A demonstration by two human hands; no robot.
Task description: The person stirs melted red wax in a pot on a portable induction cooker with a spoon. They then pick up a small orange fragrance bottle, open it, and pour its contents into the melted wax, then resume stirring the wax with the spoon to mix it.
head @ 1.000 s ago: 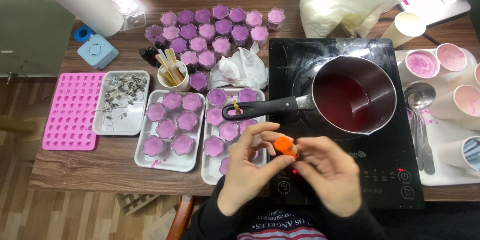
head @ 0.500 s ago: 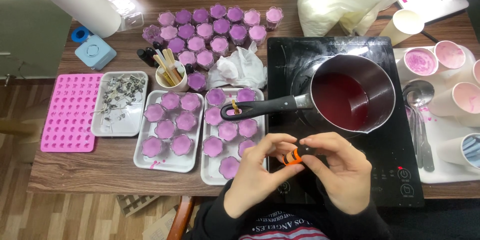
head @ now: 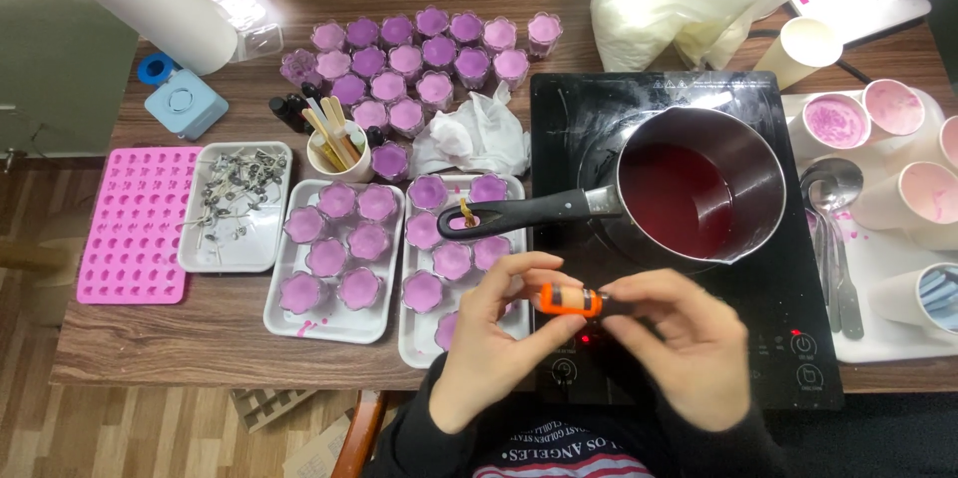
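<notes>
Both hands meet over the near table edge around a small orange bottle (head: 566, 300) held sideways. My left hand (head: 494, 333) pinches its orange end; my right hand (head: 684, 343) grips the dark end, which the fingers mostly hide. Just behind them a saucepan (head: 699, 189) of dark red liquid rests on a black induction hob (head: 788, 338), its black handle (head: 519, 216) pointing left over a white tray (head: 414, 338) of purple-filled moulds (head: 454, 260). A second white tray (head: 289, 313) of purple moulds lies left of it.
More purple moulds (head: 419, 59) stand at the back, beside crumpled tissue (head: 469, 134). A pink silicone mould (head: 130, 224) and a tray of metal wicks (head: 235, 204) lie at left, a cup of sticks (head: 334, 139) behind. Paper cups (head: 888, 154) and spoons (head: 828, 219) sit right.
The orange bottle has turned from upright between the fingertips to lying sideways, and both hands have shifted slightly right and closed around its two ends.
</notes>
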